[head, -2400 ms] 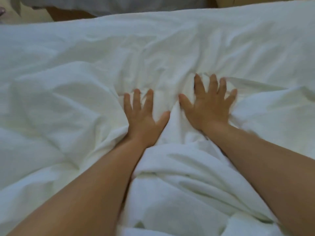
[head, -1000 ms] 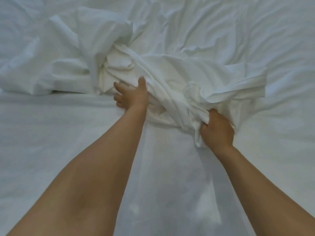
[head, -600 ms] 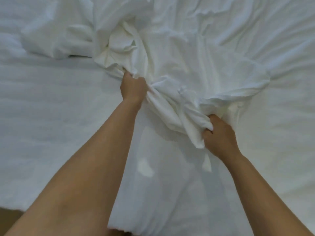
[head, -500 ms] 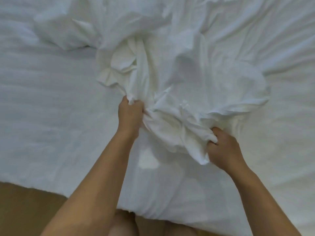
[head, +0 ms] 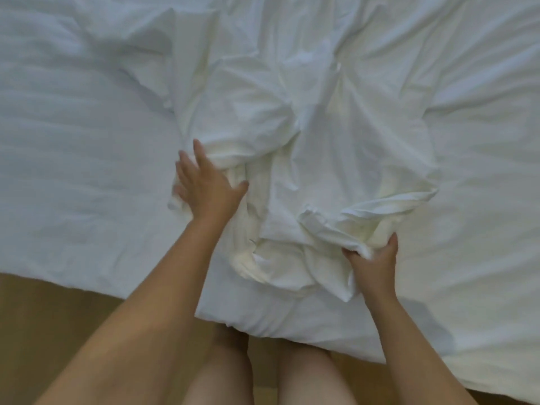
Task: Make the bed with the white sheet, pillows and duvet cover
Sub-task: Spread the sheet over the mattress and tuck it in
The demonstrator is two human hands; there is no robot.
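A crumpled white duvet cover [head: 292,135] lies bunched across the middle of the bed, reaching down to its near edge. Beneath it a flatter white sheet [head: 73,171] covers the mattress. My left hand [head: 206,185] rests flat on the bundle's left side, fingers straight and spread. My right hand [head: 372,263] grips a folded edge of the cover near the bed's front edge, fingers curled round the cloth. No pillows are in view.
The bed's near edge [head: 87,290] runs across the lower frame, with brown floor [head: 43,331] below it. My bare legs [head: 263,372] stand against the edge between my arms.
The bundle has been dragged toward the near edge of the bed. My left hand has let go of the cloth and now lies flat on it. My right hand still grips the cover.
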